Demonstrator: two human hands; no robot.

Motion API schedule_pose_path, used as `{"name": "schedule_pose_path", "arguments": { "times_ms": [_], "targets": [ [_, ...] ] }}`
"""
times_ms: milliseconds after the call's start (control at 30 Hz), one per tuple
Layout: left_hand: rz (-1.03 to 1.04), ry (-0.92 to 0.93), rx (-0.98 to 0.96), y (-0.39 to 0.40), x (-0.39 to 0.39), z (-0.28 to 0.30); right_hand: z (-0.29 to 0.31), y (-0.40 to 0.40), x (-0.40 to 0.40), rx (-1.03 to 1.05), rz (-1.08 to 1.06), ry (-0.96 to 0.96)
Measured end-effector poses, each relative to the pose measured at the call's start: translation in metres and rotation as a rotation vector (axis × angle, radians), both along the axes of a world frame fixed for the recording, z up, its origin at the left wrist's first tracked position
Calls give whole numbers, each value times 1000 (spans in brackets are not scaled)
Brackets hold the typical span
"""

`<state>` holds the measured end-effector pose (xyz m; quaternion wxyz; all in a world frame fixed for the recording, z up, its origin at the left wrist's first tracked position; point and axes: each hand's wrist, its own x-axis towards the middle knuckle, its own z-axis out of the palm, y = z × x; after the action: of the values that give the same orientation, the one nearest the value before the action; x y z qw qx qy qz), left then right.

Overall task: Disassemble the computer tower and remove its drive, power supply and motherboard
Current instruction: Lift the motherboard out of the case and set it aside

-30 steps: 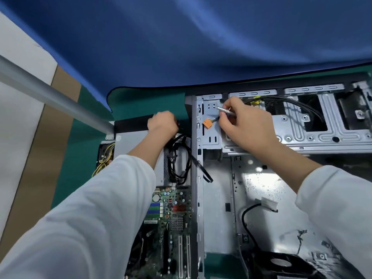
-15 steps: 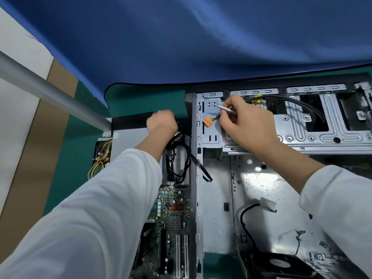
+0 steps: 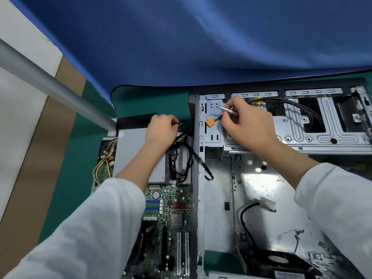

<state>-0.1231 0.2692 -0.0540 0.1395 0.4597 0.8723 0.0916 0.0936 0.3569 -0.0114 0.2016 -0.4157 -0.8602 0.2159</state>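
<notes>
The computer case lies open on its side on the green mat, its bare metal floor facing up and a black fan sitting at its near end. At the far end, the right hand is curled around a slim silver screwdriver, whose tip meets the small metal panel in the corner of the drive cage; an orange connector on short wires hangs just beside that hand. Left of the case, the motherboard lies flat on the mat, and beyond it sits the grey power supply with a bundle of black cables on top and yellow wires spilling from its left side. The left hand rests closed at the far edge of the power supply, fingers curled; I cannot tell what it grips. A blue cloth hangs behind the mat, and a grey metal bar crosses the left.
</notes>
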Motion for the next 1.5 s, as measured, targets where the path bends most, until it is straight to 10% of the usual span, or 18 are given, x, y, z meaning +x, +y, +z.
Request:
{"name": "schedule_pose_path", "arguments": {
  "times_ms": [300,533,1500],
  "targets": [
    [377,-683,496,-65,66,78,20,-8,18,-341,53,198],
    [287,-656,323,-110,166,51,23,-35,86,-181,135,6],
    [299,-415,263,-110,172,46,22,-45,93,-105,32,6]
  ]
}}
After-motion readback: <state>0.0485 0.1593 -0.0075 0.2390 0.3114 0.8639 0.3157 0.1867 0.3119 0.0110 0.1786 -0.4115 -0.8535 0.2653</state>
